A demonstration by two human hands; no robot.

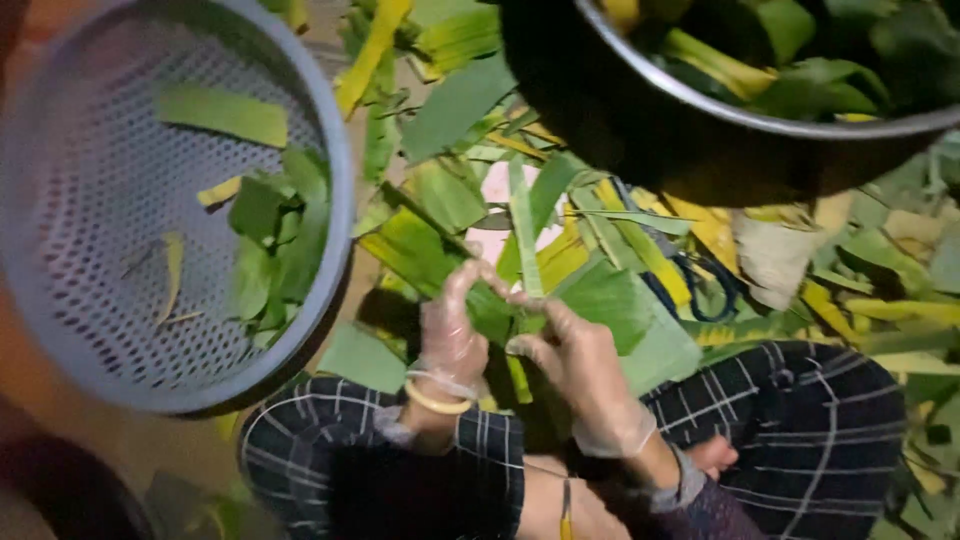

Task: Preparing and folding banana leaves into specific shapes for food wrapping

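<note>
Gripping green leaf strip: gloved left hand, right hand both pinched on it; grey perforated basket left.

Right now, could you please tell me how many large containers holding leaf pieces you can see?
2. A grey perforated plastic basket sits at the left with a few green leaf pieces inside; a metal basin at the top right holds more, partly cut off by the frame.

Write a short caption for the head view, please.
Two gloved hands, left and right, fold a green leaf piece beside a grey perforated basket.
</note>
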